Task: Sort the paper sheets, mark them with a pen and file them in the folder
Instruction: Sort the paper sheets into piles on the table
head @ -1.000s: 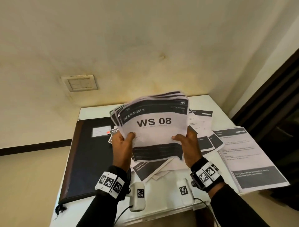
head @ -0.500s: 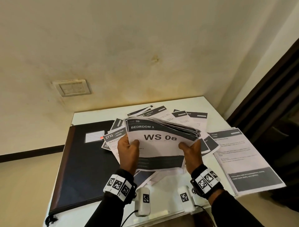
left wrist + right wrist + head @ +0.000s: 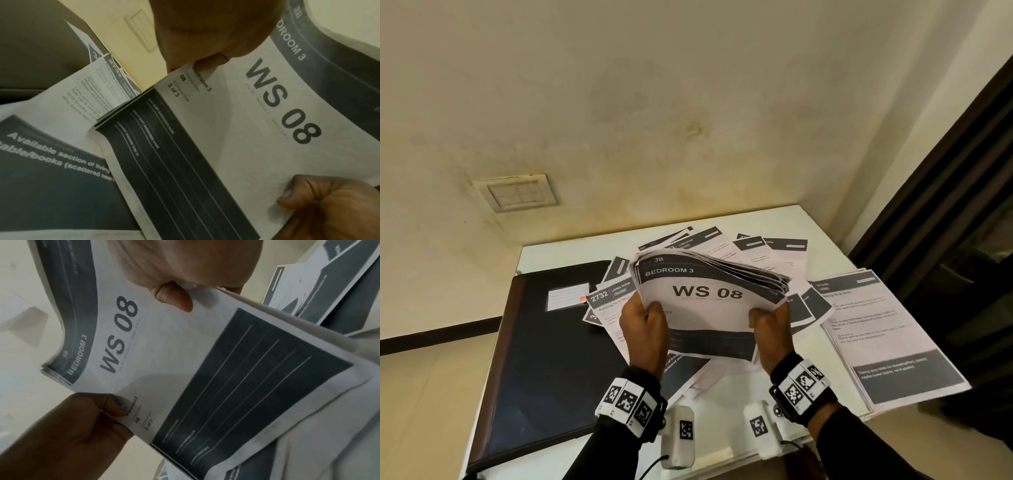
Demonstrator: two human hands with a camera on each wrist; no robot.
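Your left hand [image 3: 645,330] and right hand [image 3: 770,329] each pinch a side edge of the sheet stack [image 3: 709,301], thumbs on the top page reading "WS 08", holding it tilted above the white table [image 3: 544,255]. Beneath it loose sheets [image 3: 767,251] lie scattered; a separate pile [image 3: 887,332] sits to your right. The dark folder [image 3: 544,356] lies closed on your left, one sheet corner overlapping its edge.

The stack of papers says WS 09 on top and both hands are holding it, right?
Nearly. The top sheet of the stack of papers reads WS 08, not WS 09, as the head view shows. The left hand and right hand do both hold it.
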